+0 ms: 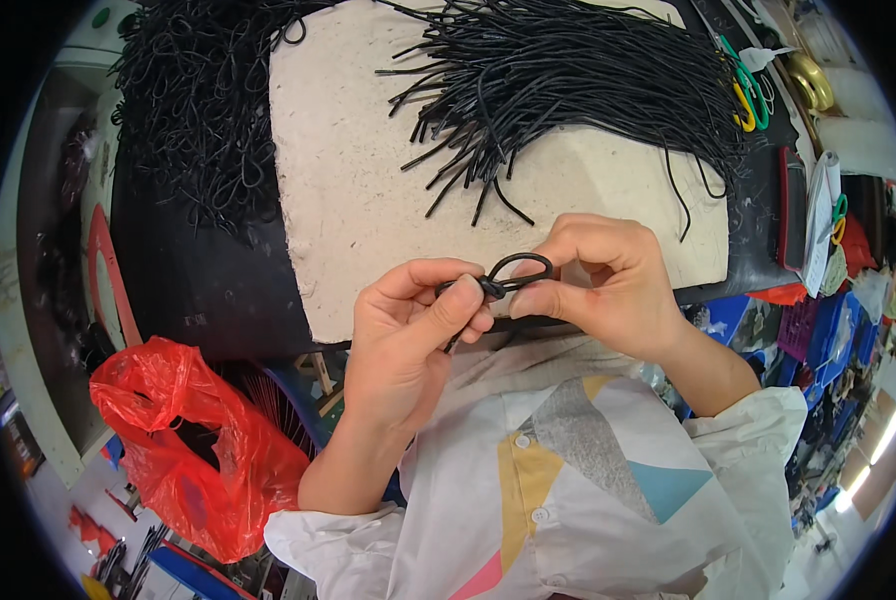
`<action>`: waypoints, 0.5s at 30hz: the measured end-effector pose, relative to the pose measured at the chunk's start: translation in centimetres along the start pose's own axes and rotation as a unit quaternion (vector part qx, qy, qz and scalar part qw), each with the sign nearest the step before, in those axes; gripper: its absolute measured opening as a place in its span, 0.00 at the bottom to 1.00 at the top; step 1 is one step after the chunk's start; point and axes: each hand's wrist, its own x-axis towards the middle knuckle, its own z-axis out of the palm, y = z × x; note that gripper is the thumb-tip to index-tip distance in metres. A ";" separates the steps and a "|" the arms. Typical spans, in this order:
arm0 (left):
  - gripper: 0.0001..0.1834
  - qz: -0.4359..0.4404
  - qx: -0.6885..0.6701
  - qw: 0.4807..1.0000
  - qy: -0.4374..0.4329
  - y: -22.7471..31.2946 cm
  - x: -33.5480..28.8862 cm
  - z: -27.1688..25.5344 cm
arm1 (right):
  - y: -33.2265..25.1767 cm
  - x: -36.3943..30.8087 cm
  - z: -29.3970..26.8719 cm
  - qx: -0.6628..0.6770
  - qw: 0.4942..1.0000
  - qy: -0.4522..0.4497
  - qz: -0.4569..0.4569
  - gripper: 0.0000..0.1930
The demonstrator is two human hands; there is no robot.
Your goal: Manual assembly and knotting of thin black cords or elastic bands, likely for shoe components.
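A black cord (521, 260) with a loop and a knot is held between my two hands, over the near edge of the pale board (353, 190). My left hand (415, 325) pinches the cord at the knot, thumb against fingers. The fingers of my right hand (608, 285) are closed on the loop's right end. Past my hands, a thick bundle of straight black cords (578, 80) lies across the board, its cut ends pointing left and toward me. A heap of looped, knotted black cords (203, 110) sits at the far left.
A red plastic bag (198, 440) hangs at the left, below the dark table (203, 290). Scissors with green and yellow handles (750, 92) lie at the right end of the bundle. Blue bins (833, 335) with assorted items stand to the right.
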 end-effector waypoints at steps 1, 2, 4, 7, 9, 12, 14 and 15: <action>0.08 0.017 -0.002 1.000 -0.002 0.0 0.0 0.0 | 0.1 -0.1 0.0 0.014 1.000 0.001 0.016 0.07; 0.08 0.020 -0.007 1.000 0.002 -0.1 0.0 0.0 | 0.0 0.0 -0.1 -0.002 1.000 -0.003 0.013 0.07; 0.08 0.024 -0.018 1.000 0.008 -0.2 -0.1 0.1 | -0.2 0.0 -0.2 -0.035 0.999 -0.010 0.005 0.06; 0.08 0.035 -0.026 0.999 -0.007 -0.2 -0.2 0.2 | -0.3 0.0 0.0 -0.061 0.996 -0.003 -0.061 0.06; 0.07 0.072 0.030 0.997 0.024 -0.4 -0.1 0.7 | -0.7 -0.1 -0.1 -0.099 0.993 0.006 -0.068 0.05; 0.06 0.109 0.101 0.987 0.053 -0.5 -0.1 1.0 | -0.8 -0.3 0.1 -0.142 0.986 0.023 -0.084 0.05; 0.06 0.122 0.117 0.984 0.055 -0.6 -0.1 1.0 | -0.8 -0.3 0.3 -0.169 0.980 0.029 -0.103 0.06; 0.06 0.126 0.110 0.985 0.050 -0.6 0.0 0.8 | -0.9 -0.2 0.3 -0.184 0.976 0.029 -0.114 0.06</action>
